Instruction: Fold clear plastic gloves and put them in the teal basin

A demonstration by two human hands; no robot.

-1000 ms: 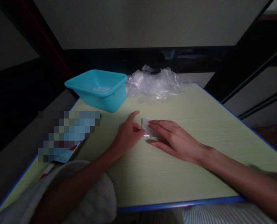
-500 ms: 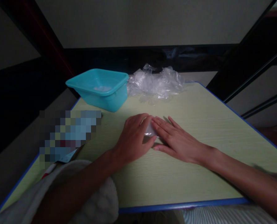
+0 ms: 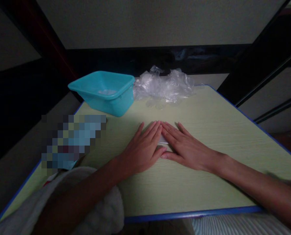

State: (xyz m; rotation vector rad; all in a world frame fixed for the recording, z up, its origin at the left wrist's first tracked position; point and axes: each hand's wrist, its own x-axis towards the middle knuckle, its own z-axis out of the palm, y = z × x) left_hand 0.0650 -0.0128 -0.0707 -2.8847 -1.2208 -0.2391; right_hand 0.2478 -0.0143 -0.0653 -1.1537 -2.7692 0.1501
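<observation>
Flat on the table, my left hand (image 3: 145, 147) and my right hand (image 3: 184, 145) meet at their fingertips and thumbs. Both have their fingers stretched out, palms down. Between and beneath them shows a small part of a thin, whitish, shiny flat piece (image 3: 163, 139), perhaps plastic; most of it is covered by my hands, so its kind cannot be made out. My fingers press on it and grip nothing.
A turquoise plastic basin (image 3: 118, 102) with something whitish inside stands at the back left. Beside it lies a heap of crumpled clear plastic bags (image 3: 165, 86). A blurred-out bluish object (image 3: 84, 133) is at the left. The pale table (image 3: 209, 192) has a blue edge.
My left hand has flattened, its fingers spreading forward to meet the right fingertips, and it covers more of the whitish piece. The right hand has hardly moved.
</observation>
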